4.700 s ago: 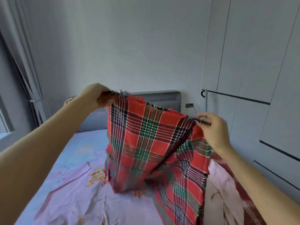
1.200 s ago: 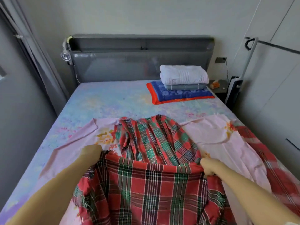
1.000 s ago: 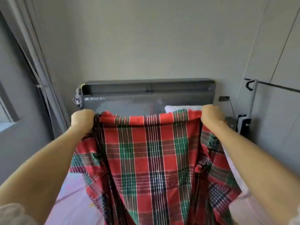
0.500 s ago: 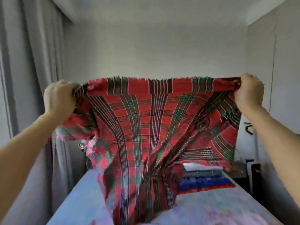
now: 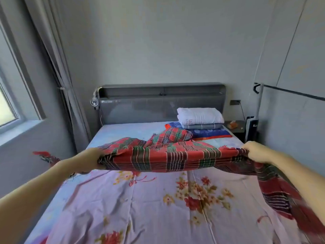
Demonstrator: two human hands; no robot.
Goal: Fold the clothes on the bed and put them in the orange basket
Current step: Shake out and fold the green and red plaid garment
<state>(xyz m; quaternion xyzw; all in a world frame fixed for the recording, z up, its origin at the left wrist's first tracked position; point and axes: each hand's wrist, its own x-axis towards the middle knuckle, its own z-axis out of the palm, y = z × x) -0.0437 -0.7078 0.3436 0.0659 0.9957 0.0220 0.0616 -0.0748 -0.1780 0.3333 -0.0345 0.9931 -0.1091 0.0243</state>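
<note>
**Plaid cloth stretched over the bed, no fold made yet**

You are holding the red plaid cloth [image 5: 167, 155] stretched across the middle of the frame, just above the bed [image 5: 123, 132]; your left hand [image 5: 88, 160] is gripping one end at centre left, fingers curled round bunched fabric; your right hand [image 5: 255, 152] is clutching the other end at centre right in the same way. The far part of the cloth is trailing onto the mattress toward the pillows, and a loose length is hanging, blurred, in the lower right corner.

By my reading you are spreading the piece out before folding it; the orange basket is not showing anywhere. The next move is calling for both hands lowering evenly so the cloth is landing flat and square, then for smoothing the rumpled far end and drawing in the hanging tail.

Below it a lilac floral cloth [image 5: 140, 205] is lying spread over the lower half of the frame, probably another piece waiting. At upper centre a grey headboard [image 5: 161, 103] is carrying a clip lamp [image 5: 94, 102] at its left end; a white pillow [image 5: 200, 116] is topping a stack at centre right. A curtain [image 5: 58, 67] and window [image 5: 8, 106] are filling the left edge; pale wardrobe doors [image 5: 299, 59] are filling the right.
</note>
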